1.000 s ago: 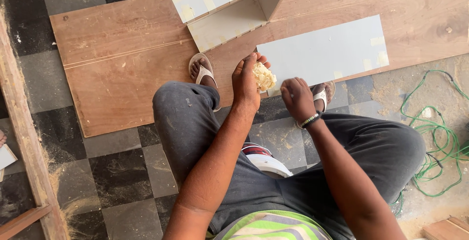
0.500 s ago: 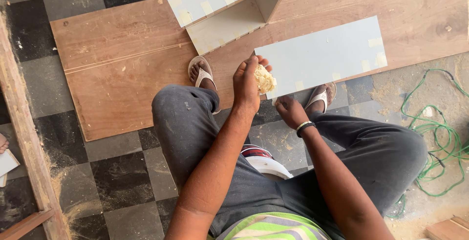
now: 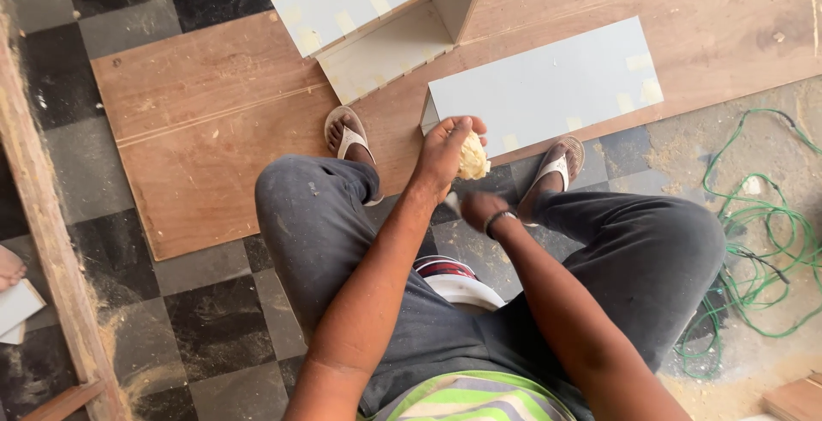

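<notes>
Here the yellow lump (image 3: 472, 157) sits gripped in the left hand (image 3: 443, 154).

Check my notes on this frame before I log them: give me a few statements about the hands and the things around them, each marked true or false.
1. The left hand holds a yellowish lump. True.
2. The right hand grips the grey panel. False: it is low between the knees, blurred, and apart from the panel.
3. A green cable lies on the floor to the person's right. True.
4. The person is barefoot. False: a sandal is on the left foot, and another on the right.
5. The grey panel lies on a brown board. True.
</notes>
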